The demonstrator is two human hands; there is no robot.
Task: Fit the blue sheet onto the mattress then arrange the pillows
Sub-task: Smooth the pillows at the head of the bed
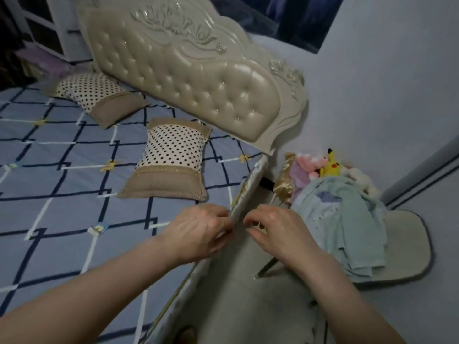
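Note:
The blue sheet [62,184] with a dark and white grid lies spread over the mattress. The mattress's pale side edge [248,192] is lifted near the headboard. My left hand [201,232] grips the sheet's edge at that raised side. My right hand [273,229] is just beside it with fingers curled at the same edge; what it pinches is hidden. Two polka-dot pillows with tan ends lie on the sheet: one [173,157] close to my hands, the other [94,98] farther left by the headboard.
A cream tufted headboard [193,80] stands at the bed's end. To the right, a chair [397,247] holds a light green cloth [347,224] and plush toys [330,165]. A white wall and a sliding door frame close the right side.

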